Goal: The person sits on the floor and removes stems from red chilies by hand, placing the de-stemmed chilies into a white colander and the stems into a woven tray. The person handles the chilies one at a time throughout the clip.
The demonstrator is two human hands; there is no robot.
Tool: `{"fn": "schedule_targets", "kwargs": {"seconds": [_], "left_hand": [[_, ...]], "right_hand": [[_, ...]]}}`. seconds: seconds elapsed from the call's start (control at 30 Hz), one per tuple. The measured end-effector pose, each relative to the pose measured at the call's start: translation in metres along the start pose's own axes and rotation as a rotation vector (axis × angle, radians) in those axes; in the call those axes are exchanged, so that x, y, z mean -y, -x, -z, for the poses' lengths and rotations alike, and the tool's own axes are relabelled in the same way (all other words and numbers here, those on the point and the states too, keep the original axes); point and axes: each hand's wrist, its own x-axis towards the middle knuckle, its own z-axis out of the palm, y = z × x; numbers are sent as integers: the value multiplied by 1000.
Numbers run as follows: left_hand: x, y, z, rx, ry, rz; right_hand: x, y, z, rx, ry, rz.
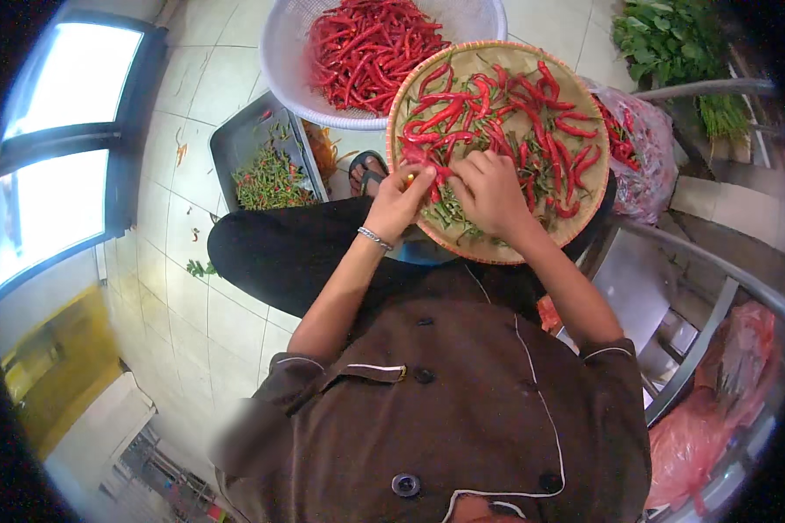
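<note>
A round woven bamboo tray (497, 256) rests over my lap, holding red chilies (549, 140) with green stems and loose green stems (448, 212). My left hand (402, 196) is over the tray's left rim, thumb and finger closed on a red chili (418, 155). Close beside it, my right hand (487, 189) bends its fingers at a red chili's end; its fingertips are partly hidden, so its hold is unclear. Beyond the tray stands a white plastic basket (281, 72) with a heap of red chilies (373, 55).
A dark rectangular tray (226, 140) with green stems lies on the tiled floor at left. At right are a clear plastic bag of red chilies (647, 153), leafy greens (674, 42), a metal rack (726, 252) and a pink plastic bag (693, 431).
</note>
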Motion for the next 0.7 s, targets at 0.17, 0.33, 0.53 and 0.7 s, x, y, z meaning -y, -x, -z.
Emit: {"fn": "schedule_targets", "kwargs": {"seconds": [0.17,0.33,0.53,0.7], "left_hand": [[-15,7,-28,1,-307,-462],[-31,3,-31,-50,-455,-799],[-13,-4,-11,50,95,-199],[-22,8,-22,177,296,240]], "right_hand": [[15,9,12,207,-588,-321],[-3,-10,20,90,216,-215],[-48,-32,-11,28,547,-111],[-15,-4,38,75,226,-65]]}}
